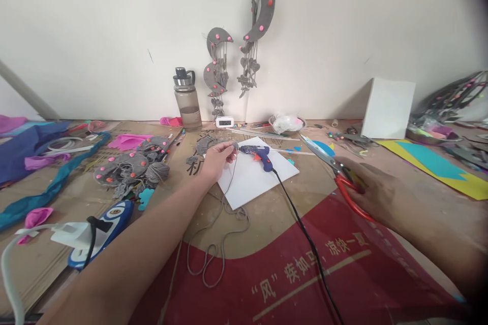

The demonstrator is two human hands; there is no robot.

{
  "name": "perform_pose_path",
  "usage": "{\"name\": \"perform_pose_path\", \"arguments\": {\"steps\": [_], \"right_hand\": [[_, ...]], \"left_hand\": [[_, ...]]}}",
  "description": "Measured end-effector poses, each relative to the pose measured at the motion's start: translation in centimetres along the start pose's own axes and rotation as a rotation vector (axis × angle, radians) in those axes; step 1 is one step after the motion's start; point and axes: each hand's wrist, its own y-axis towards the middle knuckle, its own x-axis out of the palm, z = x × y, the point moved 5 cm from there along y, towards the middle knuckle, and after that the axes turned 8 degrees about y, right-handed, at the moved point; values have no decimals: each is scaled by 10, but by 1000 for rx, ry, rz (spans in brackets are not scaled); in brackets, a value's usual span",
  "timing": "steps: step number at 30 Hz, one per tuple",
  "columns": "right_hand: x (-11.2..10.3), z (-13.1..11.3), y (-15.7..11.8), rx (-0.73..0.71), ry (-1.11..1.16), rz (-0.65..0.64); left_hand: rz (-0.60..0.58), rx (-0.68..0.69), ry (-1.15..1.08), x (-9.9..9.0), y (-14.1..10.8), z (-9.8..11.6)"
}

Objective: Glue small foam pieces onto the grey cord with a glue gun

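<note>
My left hand (219,161) is closed in a pinch on a grey cord (223,263), over the left edge of a white board (247,190). From the fingers the cord falls in loose loops onto the cardboard. A small grey piece shows at the fingertips, too small to make out. On the board, just right of these fingers, lies a blue glue gun (263,156) with a black cable. Off to the right, my right hand (368,188) is wrapped round red-handled scissors (335,167). Their blades point left and away, toward the board.
Dotted grey crescents and a yarn ball (157,172) lie left, near a blue power strip (101,233). A water bottle (188,99), small digital clock (224,122) and bowl (293,124) stand at the back. Crescent hangings (263,12) hang against the white wall. Coloured sheets (434,162) lie right.
</note>
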Motion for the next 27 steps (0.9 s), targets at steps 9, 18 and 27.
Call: {"name": "perform_pose_path", "arguments": {"steps": [9,18,27], "right_hand": [[35,-105,58,-319,9,-28],[72,-88,70,-313,37,9],[80,-87,64,-468,-127,32]], "left_hand": [[-17,-48,67,4,1,4],[-57,-80,-108,-1,8,4],[-57,-65,-90,1,4,8]]}}
